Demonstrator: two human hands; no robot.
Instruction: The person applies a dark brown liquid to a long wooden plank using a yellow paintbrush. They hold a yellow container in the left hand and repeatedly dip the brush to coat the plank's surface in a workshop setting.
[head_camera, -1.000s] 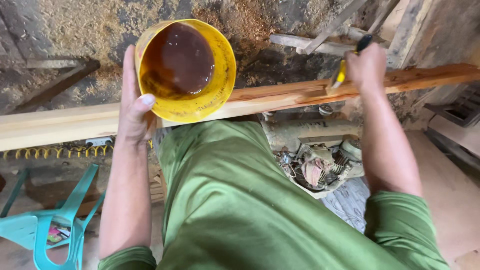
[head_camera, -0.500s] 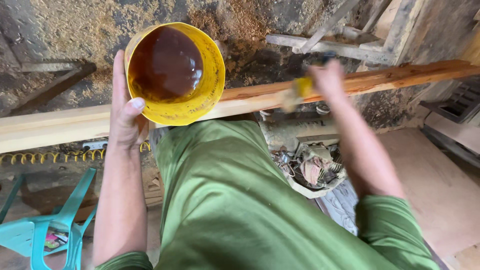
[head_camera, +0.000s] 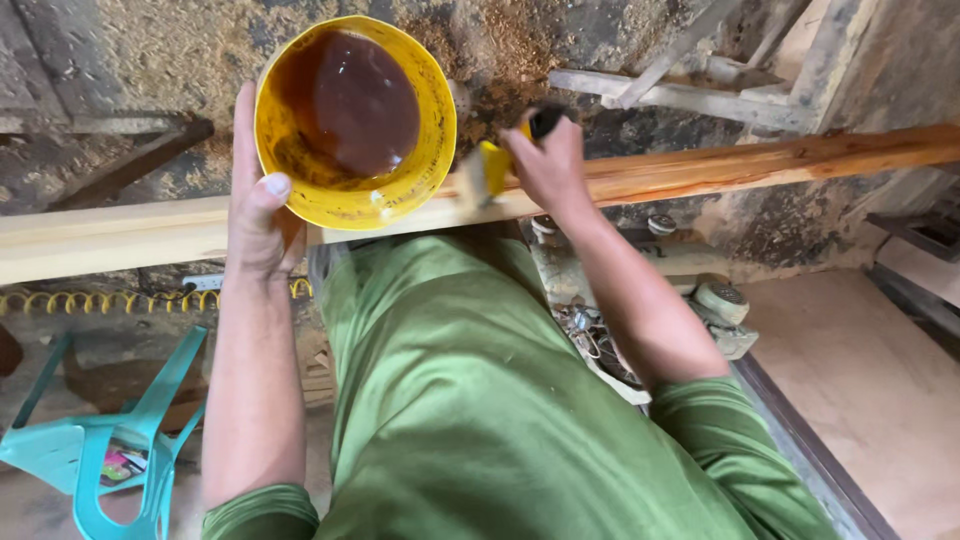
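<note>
Wooden plank (head_camera: 780, 160) laid left to right, its right end raised slightly.
A yellow tub (head_camera: 352, 120) of brown liquid is gripped by the left hand (head_camera: 258, 215); what seems a yellow-handled brush (head_camera: 490, 170) is clenched in the right hand (head_camera: 550, 165), against the plank.

brush (head_camera: 487, 170) blurred, plank (head_camera: 760, 165) ends cut off

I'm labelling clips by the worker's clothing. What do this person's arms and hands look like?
Both hands, the left hand and the right hand, are bare, without gloves. Forearms are uncovered. Shiny green short sleeves end near the elbows, matching the green shirt.
</note>
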